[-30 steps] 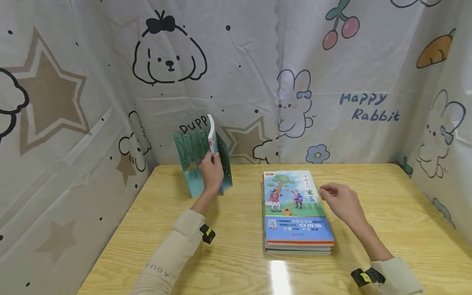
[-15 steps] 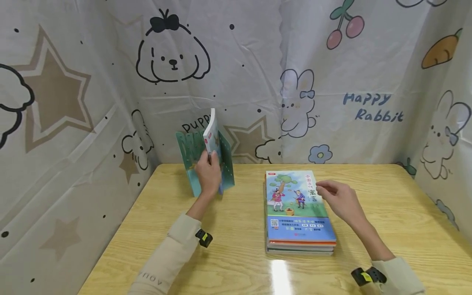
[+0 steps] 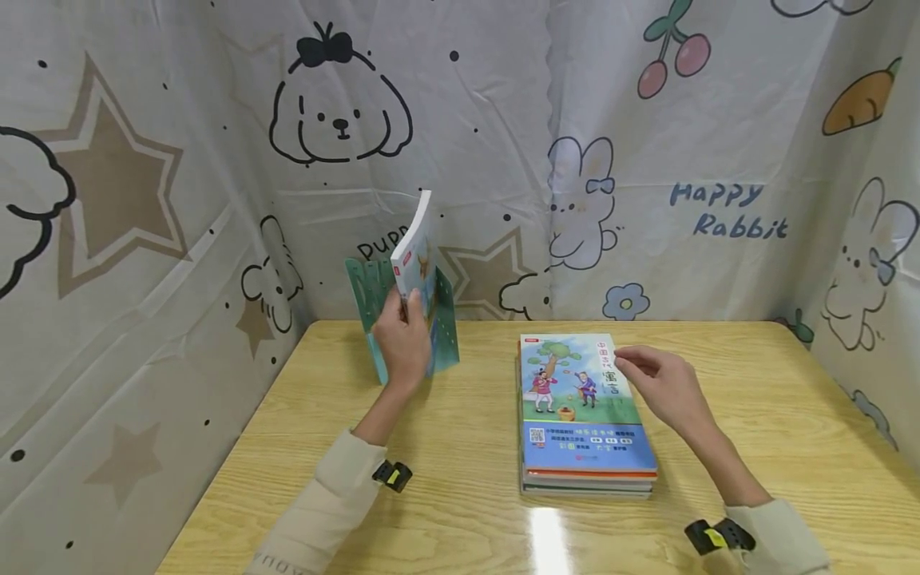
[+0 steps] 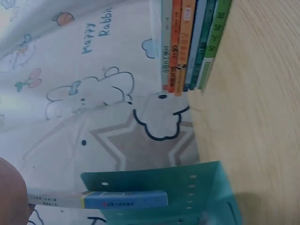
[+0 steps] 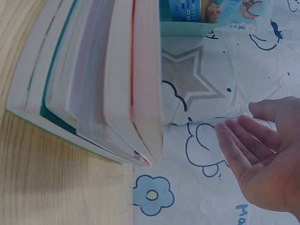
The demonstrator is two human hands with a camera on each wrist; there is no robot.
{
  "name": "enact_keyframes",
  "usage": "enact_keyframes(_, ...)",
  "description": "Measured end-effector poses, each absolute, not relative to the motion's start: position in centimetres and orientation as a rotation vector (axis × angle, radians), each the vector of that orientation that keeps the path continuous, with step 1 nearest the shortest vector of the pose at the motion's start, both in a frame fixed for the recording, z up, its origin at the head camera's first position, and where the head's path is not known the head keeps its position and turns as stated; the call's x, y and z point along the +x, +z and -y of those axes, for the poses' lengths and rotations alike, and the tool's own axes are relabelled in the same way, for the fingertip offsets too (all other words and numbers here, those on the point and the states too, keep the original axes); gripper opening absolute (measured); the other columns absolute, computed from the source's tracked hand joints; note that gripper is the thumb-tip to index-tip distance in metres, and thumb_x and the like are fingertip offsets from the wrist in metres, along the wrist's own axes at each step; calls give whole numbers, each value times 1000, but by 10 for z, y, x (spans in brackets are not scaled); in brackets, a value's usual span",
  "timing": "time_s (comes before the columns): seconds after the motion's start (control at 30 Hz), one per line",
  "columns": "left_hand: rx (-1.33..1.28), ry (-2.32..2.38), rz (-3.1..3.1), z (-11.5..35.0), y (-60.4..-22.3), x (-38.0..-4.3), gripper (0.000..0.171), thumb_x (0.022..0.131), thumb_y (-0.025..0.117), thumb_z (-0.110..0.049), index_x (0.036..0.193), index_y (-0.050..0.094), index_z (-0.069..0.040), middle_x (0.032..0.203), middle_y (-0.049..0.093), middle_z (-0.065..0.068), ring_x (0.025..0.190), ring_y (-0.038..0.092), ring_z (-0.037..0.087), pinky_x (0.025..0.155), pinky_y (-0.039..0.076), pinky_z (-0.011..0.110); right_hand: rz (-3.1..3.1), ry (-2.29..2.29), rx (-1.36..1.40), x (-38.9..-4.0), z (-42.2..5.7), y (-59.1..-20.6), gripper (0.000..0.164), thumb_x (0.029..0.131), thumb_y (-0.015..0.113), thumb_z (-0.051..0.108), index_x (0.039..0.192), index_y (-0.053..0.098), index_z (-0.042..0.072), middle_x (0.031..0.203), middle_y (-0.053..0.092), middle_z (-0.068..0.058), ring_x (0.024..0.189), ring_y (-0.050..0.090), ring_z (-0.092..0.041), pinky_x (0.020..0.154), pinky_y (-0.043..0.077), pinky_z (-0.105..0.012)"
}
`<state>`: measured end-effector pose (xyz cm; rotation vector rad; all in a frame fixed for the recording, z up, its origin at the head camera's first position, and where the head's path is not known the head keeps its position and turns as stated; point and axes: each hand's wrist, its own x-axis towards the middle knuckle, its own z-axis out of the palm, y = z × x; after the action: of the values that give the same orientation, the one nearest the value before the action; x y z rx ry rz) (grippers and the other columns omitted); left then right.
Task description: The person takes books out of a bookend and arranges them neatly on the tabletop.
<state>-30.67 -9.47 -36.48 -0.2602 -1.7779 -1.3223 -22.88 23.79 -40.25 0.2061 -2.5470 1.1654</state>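
My left hand grips a thin paperback book by its lower part, thumb on the cover side. Raised and tilted, the book overlaps a teal bookend in the head view. Its blue-and-white spine crosses in front of the bookend's perforated wall in the left wrist view. To the right lies a stack of books, topped by a cover with a tree and two figures. Beside its right edge hovers my right hand, fingers loosely bent, the palm holding nothing.
A wooden table carries the bookend at back left and the stack right of centre. A printed white cloth hangs behind the table and along both sides. The stacked spines show several colours.
My left hand has lifted the book and drawn it slightly back toward me. More of the cover now shows. The right hand and the stack have hardly moved.
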Motion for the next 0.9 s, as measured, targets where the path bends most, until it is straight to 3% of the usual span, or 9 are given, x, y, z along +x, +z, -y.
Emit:
enact_keyframes(0.23, -283, -1278, 1751, 96, -353, -293, 30, 96, 49, -19, 120, 59, -4, 95, 67, 11, 55, 54, 19, 43, 38, 25, 2472, 1235, 221, -231, -244, -404, 43, 90, 57, 39, 114, 63, 4, 105, 64, -13, 93, 60, -28, 76, 50, -42)
enact_keyframes(0.37, -320, -1261, 1727, 97, -347, -287, 29, 96, 49, -17, 118, 59, -2, 95, 67, 11, 59, 57, 18, 46, 42, 25, 2498, 1198, 202, -229, -240, -397, 42, 91, 56, 38, 115, 62, 3, 106, 64, -14, 95, 60, -29, 78, 49, -43)
enact_keyframes(0.63, -394, -1205, 1676, 96, -333, -273, 22, 91, 53, 0, 109, 59, 10, 94, 66, 21, 67, 64, 28, 50, 49, 34, 2500, 1184, 201, -228, -237, -393, 41, 91, 56, 36, 116, 62, 4, 106, 64, -12, 95, 61, -26, 73, 42, -9)
enact_keyframes(0.77, -421, -1194, 1646, 95, -326, -264, 20, 88, 53, 6, 105, 59, 12, 91, 65, 24, 70, 65, 33, 53, 51, 39, 2507, 1187, 208, -229, -236, -395, 41, 91, 56, 37, 116, 62, 4, 107, 64, -12, 95, 60, -27, 72, 43, -10)
enact_keyframes(0.9, -449, -1183, 1640, 99, -329, -264, 22, 91, 53, -4, 108, 62, 6, 94, 67, 17, 75, 66, 24, 55, 52, 36, 2509, 1200, 211, -229, -234, -394, 42, 91, 56, 37, 116, 62, 4, 106, 64, -12, 95, 61, -27, 72, 43, -9)
